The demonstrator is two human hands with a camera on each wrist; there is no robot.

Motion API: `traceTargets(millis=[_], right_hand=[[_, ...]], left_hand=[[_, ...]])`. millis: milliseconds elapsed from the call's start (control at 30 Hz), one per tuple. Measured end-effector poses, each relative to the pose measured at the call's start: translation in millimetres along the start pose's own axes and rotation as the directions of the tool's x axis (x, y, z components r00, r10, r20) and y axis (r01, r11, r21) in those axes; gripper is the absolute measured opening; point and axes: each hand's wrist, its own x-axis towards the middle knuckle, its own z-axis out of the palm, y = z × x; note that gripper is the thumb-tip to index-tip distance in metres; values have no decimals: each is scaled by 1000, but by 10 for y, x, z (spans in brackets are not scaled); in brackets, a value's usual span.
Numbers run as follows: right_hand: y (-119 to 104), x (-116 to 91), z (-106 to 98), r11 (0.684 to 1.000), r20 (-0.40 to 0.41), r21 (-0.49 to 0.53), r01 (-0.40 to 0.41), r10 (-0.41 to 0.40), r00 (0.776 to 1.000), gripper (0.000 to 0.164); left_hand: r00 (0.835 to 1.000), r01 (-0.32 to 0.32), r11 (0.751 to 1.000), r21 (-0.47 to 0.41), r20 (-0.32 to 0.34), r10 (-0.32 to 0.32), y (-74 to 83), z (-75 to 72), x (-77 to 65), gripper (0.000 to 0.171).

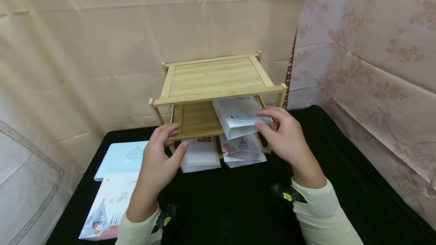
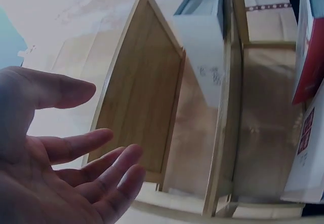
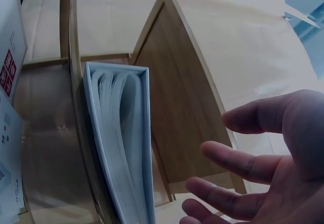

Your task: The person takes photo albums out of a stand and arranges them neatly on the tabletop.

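"Where's the white book (image 1: 236, 112)?"

"On the middle board (image 1: 199, 120) of the wooden shelf (image 1: 218, 72), at the right end. Its near end pokes out past the front edge."

"And the right hand (image 1: 286, 137)?"

"Just beside that book. Its fingers (image 3: 228, 196) are spread, and I can see a gap between them and the book."

"The left hand (image 1: 163, 167)?"

"Near the shelf's left front corner, fingers spread and a bit bent."

"What's under the middle board?"

"A red-mark book (image 1: 200, 156) and a picture book (image 1: 242, 152), side by side."

"And by the left arm?"

"A blue book (image 1: 117, 158) and a tent book (image 1: 109, 207), lying on the black worktop (image 1: 231, 207)."
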Motion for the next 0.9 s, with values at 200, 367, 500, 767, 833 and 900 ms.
traceTargets(millis=[200, 367, 500, 767, 833, 900], right_hand=[[13, 30, -26, 999, 11, -15, -33, 33, 999, 32], [25, 36, -55, 998, 10, -31, -52, 52, 999, 33], [32, 38, -65, 997, 11, -51, -65, 66, 998, 34], [60, 52, -76, 990, 71, -72, -124, 129, 989, 42], [68, 59, -63, 987, 97, -83, -137, 144, 985, 45], [76, 68, -50, 986, 115, -92, -142, 152, 982, 46]], left_hand=[[999, -29, 997, -77, 34, 32, 37, 135, 29, 48], [998, -8, 993, -120, 68, 16, 128, 264, 120, 49], [995, 23, 986, -167, 96, -7, 201, 357, 222, 49], [973, 182, 947, -263, 189, -134, 326, 559, 371, 53], [966, 207, 942, -262, 207, -155, 327, 614, 378, 53], [963, 216, 941, -262, 219, -160, 317, 663, 376, 52]])
